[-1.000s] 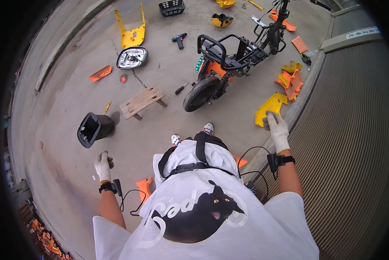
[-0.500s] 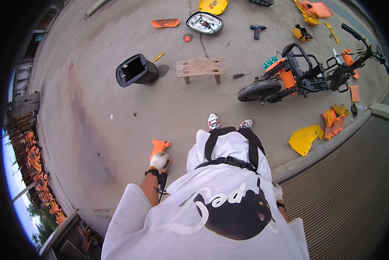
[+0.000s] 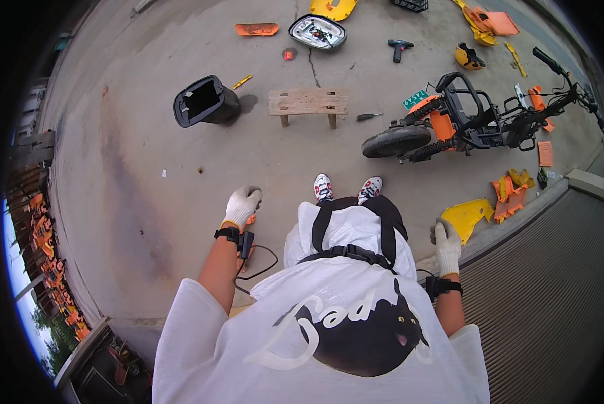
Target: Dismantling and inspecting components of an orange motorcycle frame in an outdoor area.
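Observation:
My left hand [image 3: 243, 204], in a white knitted glove, is held out in front of my left side with its fingers curled and nothing showing in them. Behind its wrist, bits of an orange plastic panel [image 3: 251, 219] show; my forearm hides most of it. On the other side, my right hand [image 3: 448, 244], gloved the same way, hangs with fingers bent in and no object visible in it. It overlaps the edge of a yellow plastic panel [image 3: 467, 217] lying on the ground, seemingly apart from it. Both wrists carry black straps with devices, and a cable loops from the left one.
Ahead stand a wooden bench [image 3: 308, 102] and a black bin-like box [image 3: 205, 101]. A stripped motorbike frame [image 3: 473, 118] is at the right. Around lie a screwdriver [image 3: 369, 116], a power drill [image 3: 399, 50], a yellow helmet [image 3: 469, 56] and an open seat-like shell [image 3: 317, 32]. A ribbed shutter [image 3: 537, 289] borders the right.
My left hand has moved forward and up, off the orange panel, which is now mostly behind my forearm. My right hand has swung out from beside my body into view.

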Motion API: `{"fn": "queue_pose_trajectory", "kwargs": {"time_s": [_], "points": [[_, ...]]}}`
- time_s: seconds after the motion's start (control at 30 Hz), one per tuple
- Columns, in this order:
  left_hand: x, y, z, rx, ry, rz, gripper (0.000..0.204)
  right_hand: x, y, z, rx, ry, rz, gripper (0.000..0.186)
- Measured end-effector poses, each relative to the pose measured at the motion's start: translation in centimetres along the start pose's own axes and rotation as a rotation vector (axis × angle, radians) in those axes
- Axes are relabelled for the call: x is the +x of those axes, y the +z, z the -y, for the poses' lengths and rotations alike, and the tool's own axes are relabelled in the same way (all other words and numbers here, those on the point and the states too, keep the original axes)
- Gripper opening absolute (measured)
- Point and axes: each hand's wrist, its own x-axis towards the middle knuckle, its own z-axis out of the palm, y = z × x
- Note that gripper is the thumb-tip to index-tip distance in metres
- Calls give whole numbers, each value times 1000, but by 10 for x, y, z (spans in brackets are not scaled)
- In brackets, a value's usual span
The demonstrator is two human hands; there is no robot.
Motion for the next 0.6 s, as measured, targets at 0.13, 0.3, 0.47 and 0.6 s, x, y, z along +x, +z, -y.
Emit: {"fn": "queue_pose_trajectory", "kwargs": {"time_s": [0.13, 0.3, 0.47, 0.6], "points": [[-15, 11, 40, -19, -187, 52, 32, -16, -27, -81, 8, 299, -78, 34], [-30, 9, 20, -139, -291, 41, 34, -25, -56, -143, 76, 544, -158, 25], [-14, -4, -122, -173, -63, -84, 34, 41, -80, -104, 172, 449, -114, 32], [-41, -6, -258, -467, 321, -112, 33, 111, -81, -9, -79, 154, -3, 39]]}}
